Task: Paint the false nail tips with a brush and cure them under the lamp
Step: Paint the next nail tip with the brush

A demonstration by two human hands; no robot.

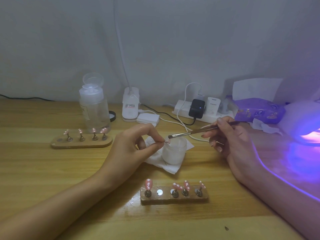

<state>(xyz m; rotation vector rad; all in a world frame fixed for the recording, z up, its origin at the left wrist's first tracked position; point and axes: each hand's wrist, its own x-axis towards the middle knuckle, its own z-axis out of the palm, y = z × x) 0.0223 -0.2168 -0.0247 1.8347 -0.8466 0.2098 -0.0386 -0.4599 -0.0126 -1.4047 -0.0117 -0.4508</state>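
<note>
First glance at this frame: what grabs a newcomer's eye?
The lamp glows purple at the right edge and tints that whole side. At centre, the left hand pinches a nail tip by a white jar, and the right hand holds a brush to it. Pink tips stand on a near stand and a far stand at left.

Grey "PISEN" brand mark on the white charger (pixel 213 105) in the power strip (pixel 184 110).
</note>
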